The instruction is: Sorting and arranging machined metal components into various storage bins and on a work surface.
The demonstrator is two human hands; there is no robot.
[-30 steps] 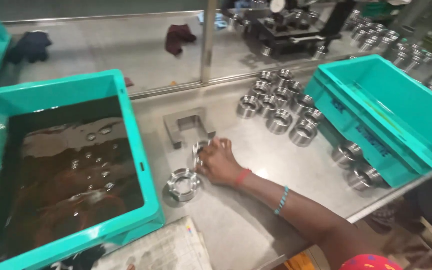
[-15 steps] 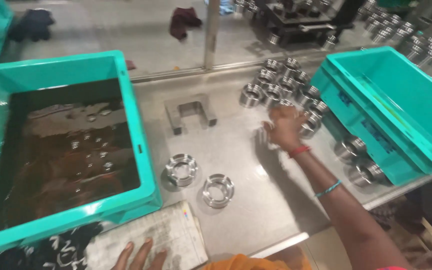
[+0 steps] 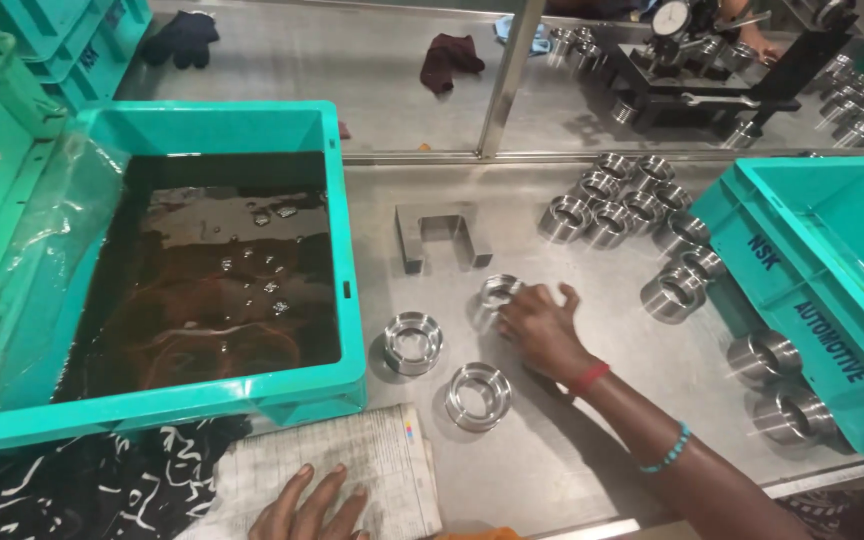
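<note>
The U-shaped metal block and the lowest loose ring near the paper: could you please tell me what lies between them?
In the head view, between the U-shaped block and that ring is bare steel table; the right hand is beside.

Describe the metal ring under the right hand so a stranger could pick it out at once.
Start at the big teal crate of dark liquid. On the steel table to its right stands a grey U-shaped block. The ring lies just below the block's right leg; unlike the two other loose rings nearby, the right hand touches it.
</note>
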